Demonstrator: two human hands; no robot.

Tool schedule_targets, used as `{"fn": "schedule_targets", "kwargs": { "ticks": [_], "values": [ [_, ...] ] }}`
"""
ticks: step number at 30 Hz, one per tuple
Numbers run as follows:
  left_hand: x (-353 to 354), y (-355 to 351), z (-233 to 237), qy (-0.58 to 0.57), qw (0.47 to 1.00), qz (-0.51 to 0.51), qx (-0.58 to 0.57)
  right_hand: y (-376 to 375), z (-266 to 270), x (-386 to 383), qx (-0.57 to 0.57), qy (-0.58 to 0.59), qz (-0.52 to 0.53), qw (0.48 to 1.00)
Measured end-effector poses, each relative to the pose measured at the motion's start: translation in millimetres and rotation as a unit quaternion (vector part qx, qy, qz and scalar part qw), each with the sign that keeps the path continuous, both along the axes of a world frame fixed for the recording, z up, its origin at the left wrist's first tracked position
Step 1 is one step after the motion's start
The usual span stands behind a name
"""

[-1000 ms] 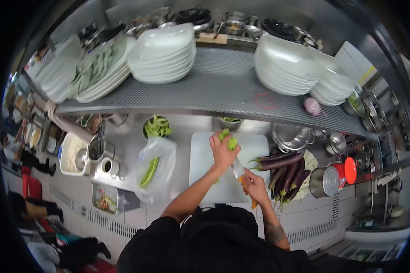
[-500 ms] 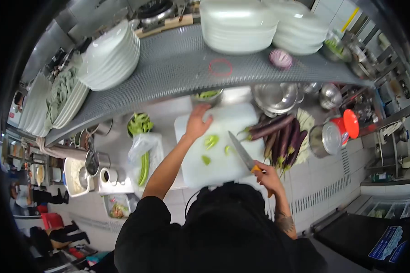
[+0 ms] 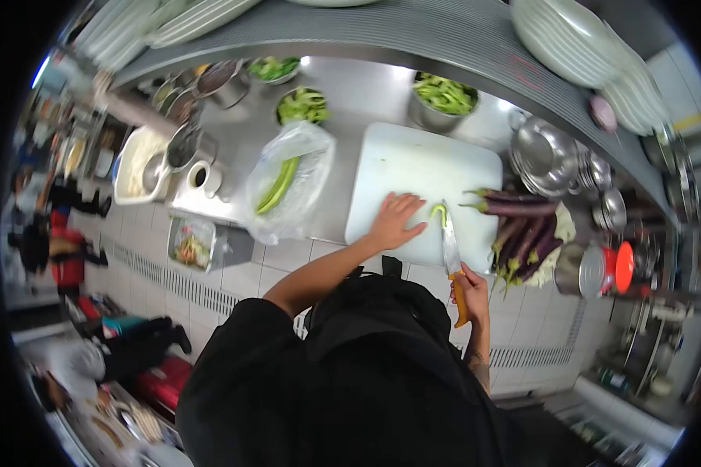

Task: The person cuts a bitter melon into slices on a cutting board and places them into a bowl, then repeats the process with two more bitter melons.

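Observation:
My right hand point(image 3: 471, 289) grips the yellow handle of a kitchen knife point(image 3: 452, 247), its blade lying over the near right part of a white cutting board point(image 3: 424, 159). A small curved strip of green pepper point(image 3: 442, 208) rests at the blade's tip. Palm down near the board's front edge, my left hand point(image 3: 397, 222) has its fingers stretched out and thumb apart; anything beneath it is hidden. Beyond the board stands a metal pot point(image 3: 444, 97) of cut green pieces. Several purple eggplants point(image 3: 522, 229) lie to the right.
Left of the board, a plastic bag point(image 3: 311, 167) holds a long green pepper point(image 3: 279, 185). Behind it is a bowl of green pieces point(image 3: 302, 107). Steel colanders point(image 3: 549, 156) stand at right. A metal shelf point(image 3: 413, 35) with plates overhangs the back. Other people are at far left.
My left hand has come from the board's far edge to its near edge. Of the green pieces on the board, only one strip is plainly visible now. The camera view has shifted.

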State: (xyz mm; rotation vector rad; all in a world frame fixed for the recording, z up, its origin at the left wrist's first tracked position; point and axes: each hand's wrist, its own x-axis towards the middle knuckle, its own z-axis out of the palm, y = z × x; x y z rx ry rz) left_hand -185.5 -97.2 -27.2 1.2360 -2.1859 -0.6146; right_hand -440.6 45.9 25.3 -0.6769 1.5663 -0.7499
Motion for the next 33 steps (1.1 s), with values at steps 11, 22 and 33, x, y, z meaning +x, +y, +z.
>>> {"fn": "schedule_targets", "kwargs": {
  "ticks": [11, 22, 33],
  "values": [
    [-40.2, 1.1, -19.4, 0.043, 0.983, 0.161, -0.075, -25.3, -15.4, 52.8, -0.016, -0.019, 0.034, 0.999],
    [-34.2, 0.3, -6.8, 0.203, 0.931, 0.282, -0.108, -20.9, -25.3, 61.3, 0.01, -0.058, 0.078, 0.995],
    [-27.5, 4.4, -23.9, 0.199, 0.954, 0.212, -0.068, -28.3, -20.5, 21.3, 0.037, -0.071, 0.146, 0.986]
  ]
}}
